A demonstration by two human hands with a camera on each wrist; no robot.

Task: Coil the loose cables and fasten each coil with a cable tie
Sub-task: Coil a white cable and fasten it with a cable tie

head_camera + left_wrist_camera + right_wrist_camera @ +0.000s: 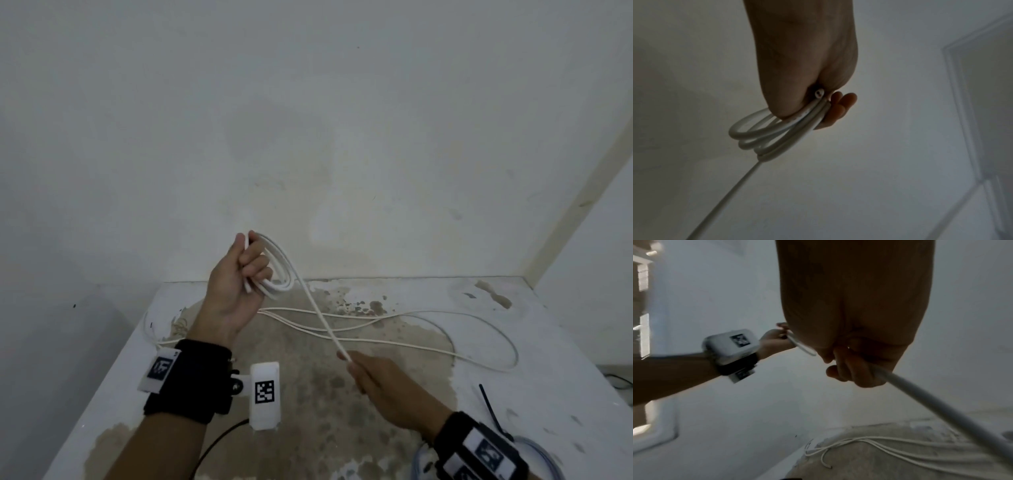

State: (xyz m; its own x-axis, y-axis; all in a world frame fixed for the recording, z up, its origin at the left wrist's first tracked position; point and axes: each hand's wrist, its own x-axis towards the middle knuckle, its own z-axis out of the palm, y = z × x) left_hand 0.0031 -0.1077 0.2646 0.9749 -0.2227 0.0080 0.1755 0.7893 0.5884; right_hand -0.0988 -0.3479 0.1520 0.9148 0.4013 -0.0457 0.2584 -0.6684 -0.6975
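My left hand (241, 274) is raised above the table and grips a small coil of white cable (277, 270), several loops held in its curled fingers. In the left wrist view the coil (774, 136) hangs below the fist, with the cut cable end showing at the palm. From the coil a straight run of the same cable (320, 315) slants down to my right hand (373, 380), which pinches it. The right wrist view shows the cable (931, 400) leaving the right hand's curled fingers (851, 369). More loose white cable (428, 342) lies in long curves on the table.
The worn white table (548, 342) stands in a corner between two white walls. A black cable tie (491, 409) lies at the right, near a pale blue coil (544, 455) at the bottom edge. Another loose cable end (150, 329) lies at the table's left edge.
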